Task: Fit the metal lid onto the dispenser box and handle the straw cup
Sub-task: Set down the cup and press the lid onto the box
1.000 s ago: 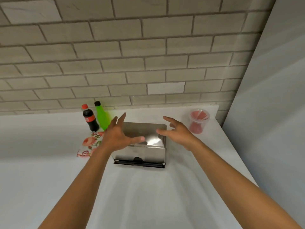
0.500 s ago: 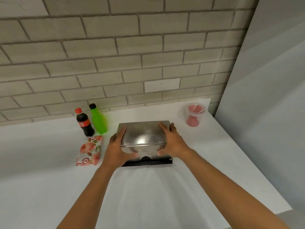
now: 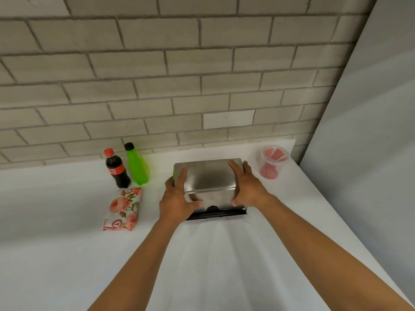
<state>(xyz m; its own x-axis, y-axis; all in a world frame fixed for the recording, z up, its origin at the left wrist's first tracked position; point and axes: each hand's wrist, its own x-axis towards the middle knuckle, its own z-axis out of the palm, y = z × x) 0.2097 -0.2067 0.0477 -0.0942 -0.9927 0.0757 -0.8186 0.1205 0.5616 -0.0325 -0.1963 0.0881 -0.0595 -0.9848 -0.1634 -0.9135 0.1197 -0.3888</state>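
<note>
A shiny metal lid (image 3: 208, 176) covers the dispenser box, whose black base (image 3: 219, 213) shows along the front edge. My left hand (image 3: 177, 198) clasps the lid's left side, fingers on top and thumb on the front face. My right hand (image 3: 247, 187) clasps its right side the same way. A clear plastic cup of pink straws (image 3: 272, 161) stands apart at the back right of the white counter (image 3: 67, 254), untouched.
A dark cola bottle (image 3: 116, 168) and a green bottle (image 3: 137, 164) stand at the back left by the brick wall. A floral tissue pack (image 3: 123, 208) lies in front of them. A grey panel (image 3: 370, 153) bounds the counter on the right.
Both hands came down from hovering open above the lid and closed on its two sides. The view has shifted slightly; lid and box sit in about the same spot.
</note>
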